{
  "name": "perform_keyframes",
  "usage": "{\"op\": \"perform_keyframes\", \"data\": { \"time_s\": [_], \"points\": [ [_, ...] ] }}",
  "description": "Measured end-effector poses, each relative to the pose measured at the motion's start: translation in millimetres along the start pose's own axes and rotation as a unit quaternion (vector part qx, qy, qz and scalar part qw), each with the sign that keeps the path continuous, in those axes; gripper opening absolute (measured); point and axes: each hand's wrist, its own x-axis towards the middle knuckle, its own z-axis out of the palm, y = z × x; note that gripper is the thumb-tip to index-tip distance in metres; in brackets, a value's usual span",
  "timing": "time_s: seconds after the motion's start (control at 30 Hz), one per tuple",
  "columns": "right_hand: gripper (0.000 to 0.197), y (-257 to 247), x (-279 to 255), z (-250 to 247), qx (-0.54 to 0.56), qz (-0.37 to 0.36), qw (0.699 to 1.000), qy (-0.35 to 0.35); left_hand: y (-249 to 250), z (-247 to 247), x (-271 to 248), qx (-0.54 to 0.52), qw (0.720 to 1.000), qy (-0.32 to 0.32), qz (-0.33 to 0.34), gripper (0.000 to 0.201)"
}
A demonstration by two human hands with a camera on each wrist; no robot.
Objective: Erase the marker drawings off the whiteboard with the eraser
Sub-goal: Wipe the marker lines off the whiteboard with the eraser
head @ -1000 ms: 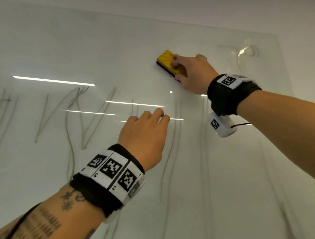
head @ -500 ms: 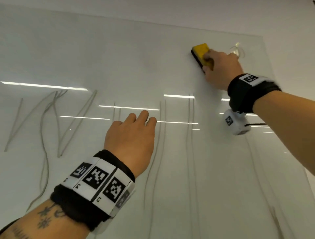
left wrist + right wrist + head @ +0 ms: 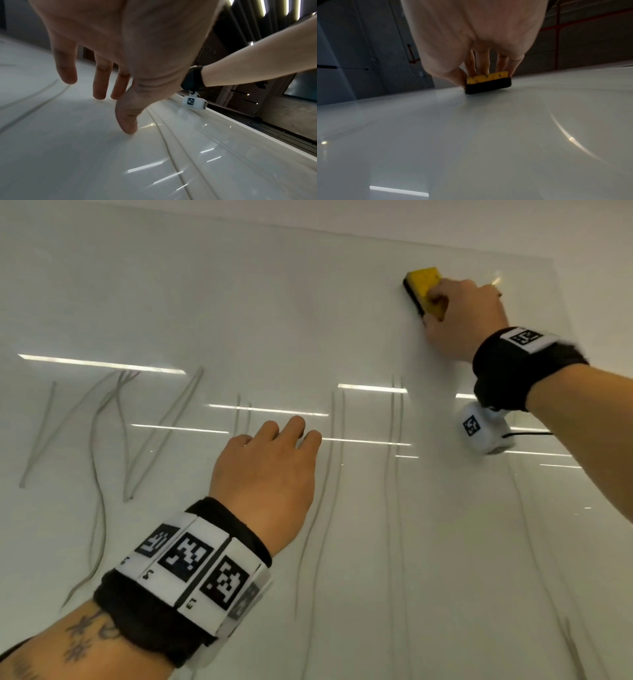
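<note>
A glossy whiteboard (image 3: 239,296) fills the head view. Grey marker lines (image 3: 102,440) run across its lower half, zigzags at the left and long vertical strokes (image 3: 329,491) in the middle and right. My right hand (image 3: 459,316) grips a yellow eraser (image 3: 423,287) with a black felt underside and presses it flat to the board near the top right corner. In the right wrist view the eraser (image 3: 488,82) sits under my curled fingers. My left hand (image 3: 270,470) is flat against the board's middle, fingers straight, thumb tip (image 3: 128,127) touching the surface beside two marker strokes (image 3: 171,142).
The board's right edge (image 3: 561,302) lies just beyond my right hand, with bare wall past it. Ceiling lights reflect as bright bars (image 3: 102,364) on the board. The upper part of the board shows no marks.
My right hand slid the eraser rightward along the top of the board, then slightly down. The view shifted, so the left hand looks a little further left, still flat on the board.
</note>
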Motion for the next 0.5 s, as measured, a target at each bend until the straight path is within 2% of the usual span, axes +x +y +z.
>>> {"op": "perform_keyframes", "data": {
  "time_s": [0.07, 0.2, 0.27, 0.37, 0.5],
  "points": [
    [0.046, 30, -9, -3, -0.012, 0.021, 0.999, 0.026, -1, 0, 0, 0.002, 1.000, 0.000, 0.003, 0.055],
    [0.054, 73, 16, -24, -0.043, 0.191, 0.978, 0.064, 0, 0, 0, 0.006, 1.000, 0.002, 0.012, 0.054],
    [0.050, 69, 26, -30, -0.036, 0.204, 0.976, 0.060, 1, 1, -1, 0.008, 1.000, 0.004, 0.010, 0.052],
    [0.045, 46, 18, -24, -0.014, 0.137, 0.990, 0.041, 2, 1, -1, 0.010, 1.000, 0.006, 0.009, 0.051],
    [0.052, 54, -48, -4, -0.023, -0.003, 1.000, 0.010, 0, -1, -1, 0.010, 1.000, -0.004, 0.011, 0.051]
  ]
}}
